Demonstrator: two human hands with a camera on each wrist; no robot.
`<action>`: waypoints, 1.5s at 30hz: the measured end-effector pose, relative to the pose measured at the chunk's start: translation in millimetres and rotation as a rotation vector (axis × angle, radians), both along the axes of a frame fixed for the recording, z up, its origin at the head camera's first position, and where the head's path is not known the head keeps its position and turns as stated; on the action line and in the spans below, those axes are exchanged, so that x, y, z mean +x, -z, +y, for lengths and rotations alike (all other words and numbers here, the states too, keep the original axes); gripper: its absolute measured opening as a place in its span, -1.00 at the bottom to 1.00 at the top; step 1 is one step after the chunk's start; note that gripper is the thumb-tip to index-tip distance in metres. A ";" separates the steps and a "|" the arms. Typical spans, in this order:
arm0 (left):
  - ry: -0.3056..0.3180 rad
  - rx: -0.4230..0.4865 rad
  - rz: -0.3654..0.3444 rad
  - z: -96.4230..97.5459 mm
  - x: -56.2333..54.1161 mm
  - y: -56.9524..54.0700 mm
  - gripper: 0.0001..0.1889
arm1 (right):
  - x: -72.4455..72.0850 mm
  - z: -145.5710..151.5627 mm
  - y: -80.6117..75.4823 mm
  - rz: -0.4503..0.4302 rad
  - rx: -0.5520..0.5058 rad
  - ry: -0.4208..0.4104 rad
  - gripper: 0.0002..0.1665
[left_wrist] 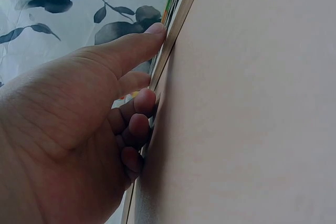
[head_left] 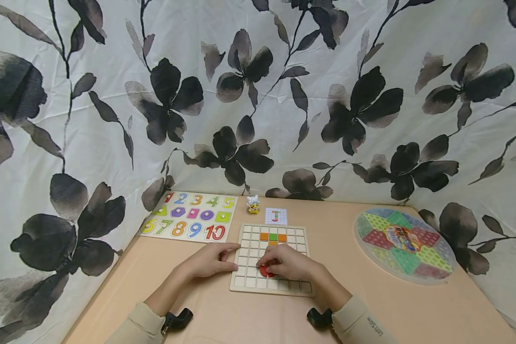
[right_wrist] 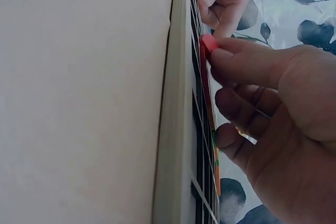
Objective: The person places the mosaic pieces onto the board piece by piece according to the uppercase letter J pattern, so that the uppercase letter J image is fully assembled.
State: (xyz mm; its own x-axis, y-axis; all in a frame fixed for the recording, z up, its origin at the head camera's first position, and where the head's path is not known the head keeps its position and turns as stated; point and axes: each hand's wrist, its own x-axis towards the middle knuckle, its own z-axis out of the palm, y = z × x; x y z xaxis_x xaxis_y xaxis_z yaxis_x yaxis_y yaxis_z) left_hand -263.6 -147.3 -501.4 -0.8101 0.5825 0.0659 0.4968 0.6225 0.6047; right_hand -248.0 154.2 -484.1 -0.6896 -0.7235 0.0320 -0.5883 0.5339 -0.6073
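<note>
A pale grid board (head_left: 249, 284) lies on the table, its upper part bearing orange tiles (head_left: 282, 237) around a green tile (head_left: 273, 237). Over the lower middle of the board, my right hand (head_left: 290, 263) pinches a small red tile (right_wrist: 208, 43) between thumb and forefinger. More red (head_left: 264, 271) shows on the grid beneath that hand, partly hidden by the fingers. My left hand (head_left: 208, 260) rests at the board's left edge. In the left wrist view its thumb (left_wrist: 134, 51) touches the rim and the other fingers bend loosely beside it.
A small card (head_left: 276, 216) with a coloured J-shaped pattern lies behind the board, next to a little figurine (head_left: 252, 204). At back left is a number-and-shape board (head_left: 189, 216). On the right sits a round, coloured star-patterned board (head_left: 404, 246). A floral cloth (head_left: 284, 119) hangs behind the table.
</note>
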 end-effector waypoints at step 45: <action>0.002 0.001 -0.014 -0.5 -0.8 -2.3 -0.30 | 4.9 -5.7 -4.7 0.110 0.137 -0.032 -0.60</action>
State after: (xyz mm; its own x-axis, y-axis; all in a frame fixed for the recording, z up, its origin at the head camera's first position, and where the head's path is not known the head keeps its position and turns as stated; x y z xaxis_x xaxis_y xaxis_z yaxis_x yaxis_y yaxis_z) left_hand -264.4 -147.8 -499.1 -0.8098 0.5842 0.0548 0.4893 0.6208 0.6125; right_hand -243.1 148.4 -479.4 -0.6642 -0.7475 0.0059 -0.6651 0.5873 -0.4611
